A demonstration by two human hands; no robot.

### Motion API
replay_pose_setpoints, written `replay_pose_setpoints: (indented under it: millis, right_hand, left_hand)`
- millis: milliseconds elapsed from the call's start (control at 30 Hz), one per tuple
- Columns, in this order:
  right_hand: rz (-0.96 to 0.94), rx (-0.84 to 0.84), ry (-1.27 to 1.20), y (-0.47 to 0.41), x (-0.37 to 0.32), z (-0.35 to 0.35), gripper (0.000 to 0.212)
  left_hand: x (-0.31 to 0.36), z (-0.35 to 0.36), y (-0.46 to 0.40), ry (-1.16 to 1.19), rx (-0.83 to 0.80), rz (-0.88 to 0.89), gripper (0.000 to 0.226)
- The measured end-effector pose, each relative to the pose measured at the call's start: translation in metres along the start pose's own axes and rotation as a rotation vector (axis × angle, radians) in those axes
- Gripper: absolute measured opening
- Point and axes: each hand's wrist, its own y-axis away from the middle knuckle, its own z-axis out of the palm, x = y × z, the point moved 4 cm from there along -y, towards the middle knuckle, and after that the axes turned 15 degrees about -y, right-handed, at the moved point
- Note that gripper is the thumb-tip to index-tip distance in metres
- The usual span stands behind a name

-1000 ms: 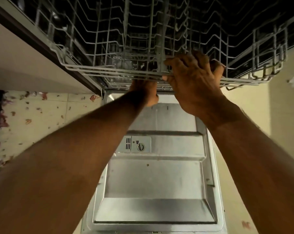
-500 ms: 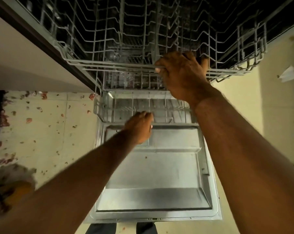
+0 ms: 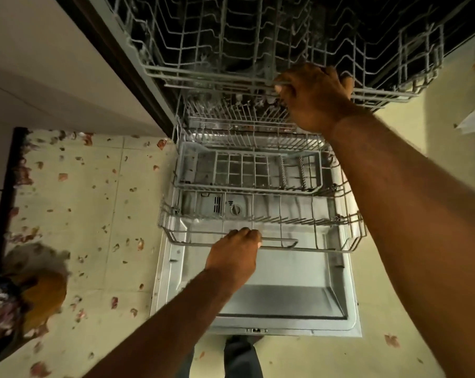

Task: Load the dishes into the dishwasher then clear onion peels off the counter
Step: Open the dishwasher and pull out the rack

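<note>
Hands (image 3: 235, 255) on dishwasher racks (image 3: 258, 241)

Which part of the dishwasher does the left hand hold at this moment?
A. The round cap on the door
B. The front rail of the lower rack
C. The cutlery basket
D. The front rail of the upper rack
B: the left hand curls its fingers over the front rail of the lower rack, above the open door, while the right hand grips the upper rack.

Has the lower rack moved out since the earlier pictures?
Yes. The lower rack now lies out over the open door, pulled toward the person by the left hand.
</note>
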Motion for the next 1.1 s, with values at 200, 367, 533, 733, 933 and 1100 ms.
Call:
replay_pose_setpoints:
  millis: [200, 367, 533, 733, 933, 1100]
  right_hand:
    - [0.036, 0.0, 0.032, 0.008, -0.001, 0.0, 0.037]
    - [0.079, -0.03, 0.089, 0.013, 0.003, 0.002, 0.037]
    - [0.125, -0.066, 0.147, 0.04, 0.003, 0.015, 0.043]
    - [0.114, -0.059, 0.014, 0.11, 0.004, 0.033, 0.032]
    - [0.189, -0.098, 0.007, 0.19, 0.002, 0.06, 0.035]
    - [0.209, -0.084, 0.025, 0.25, 0.006, 0.079, 0.034]
  left_hand:
    - [0.012, 0.007, 0.037, -0.027, -0.07, 0.031, 0.032]
    - [0.017, 0.02, 0.056, -0.037, -0.052, 0.068, 0.047]
    - [0.012, 0.018, 0.057, -0.029, -0.01, 0.087, 0.064]
    - [0.011, 0.011, 0.064, 0.023, 0.019, 0.048, 0.069]
    - [0.013, 0.012, 0.066, 0.042, 0.029, 0.03, 0.071]
    - [0.013, 0.021, 0.066, 0.034, -0.001, 0.011, 0.077]
